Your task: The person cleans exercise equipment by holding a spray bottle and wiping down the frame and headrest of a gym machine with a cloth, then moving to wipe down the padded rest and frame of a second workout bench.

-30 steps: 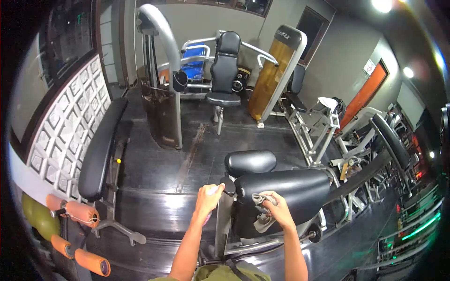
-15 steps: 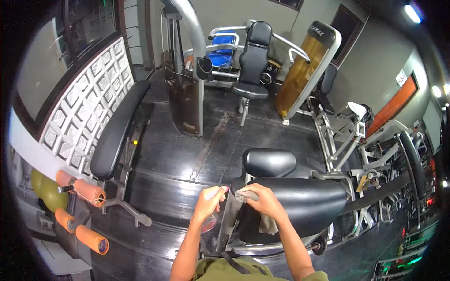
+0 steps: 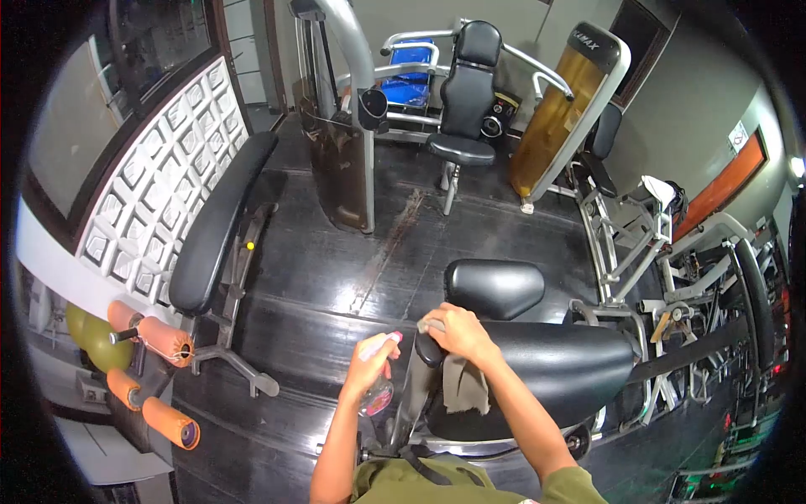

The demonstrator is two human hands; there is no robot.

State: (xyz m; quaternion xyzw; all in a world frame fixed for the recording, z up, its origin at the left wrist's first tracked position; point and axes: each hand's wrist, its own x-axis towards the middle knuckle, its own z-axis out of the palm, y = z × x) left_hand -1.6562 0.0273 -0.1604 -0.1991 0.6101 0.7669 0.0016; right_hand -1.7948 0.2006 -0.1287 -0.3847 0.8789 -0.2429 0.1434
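Note:
My left hand (image 3: 369, 361) is closed round the neck of a clear spray bottle (image 3: 378, 396) with a pink and white nozzle, left of the bench's upright post. My right hand (image 3: 453, 330) grips a grey-beige cloth (image 3: 465, 385), pressing part of it against the top end of the metal post (image 3: 416, 382). The rest of the cloth hangs down beside the post, in front of the black padded bench (image 3: 554, 370). Behind my right hand sits a smaller black pad (image 3: 495, 286).
A long black bench (image 3: 220, 231) with orange foam rollers (image 3: 170, 422) stands at the left. Ahead is a seated machine (image 3: 464, 101) between two tall housings. More gym machines (image 3: 630, 235) line the right, and a green ball (image 3: 101, 343) lies far left.
My right hand has moved left with the cloth, from above the bench pad to the post's top. The spray bottle shows more clearly below my left hand. The view has shifted right.

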